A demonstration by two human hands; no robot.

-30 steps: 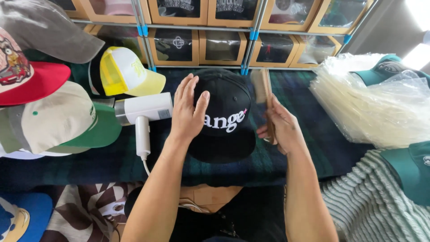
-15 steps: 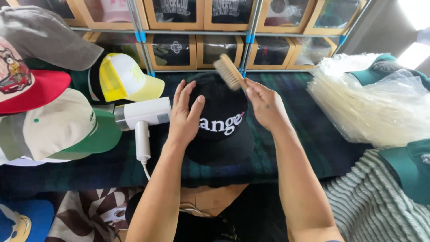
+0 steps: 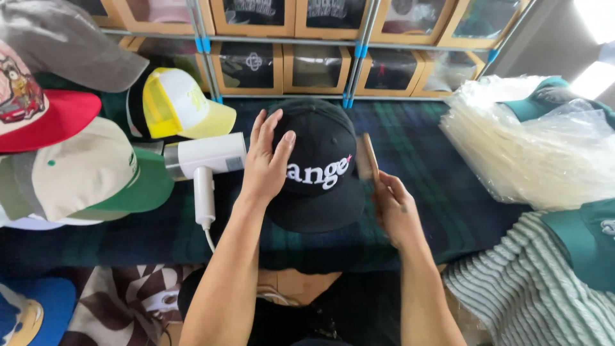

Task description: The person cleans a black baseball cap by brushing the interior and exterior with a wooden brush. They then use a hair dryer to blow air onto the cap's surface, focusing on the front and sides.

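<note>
Dark plaid cloth (image 3: 442, 211) covers the table, with the black cap (image 3: 320, 170) at its centre, brim toward the person. Left hand (image 3: 266, 163) lies flat on the cap's left side, fingers spread (palm down, gripping nothing). Right hand (image 3: 394, 208) is closed around a wooden brush (image 3: 370, 157), held edge-on just right of the cap. Bare cloth lies right of the cap up to the plastic bags (image 3: 532, 150); a white handheld dryer (image 3: 205, 163) sits just left of it.
</note>
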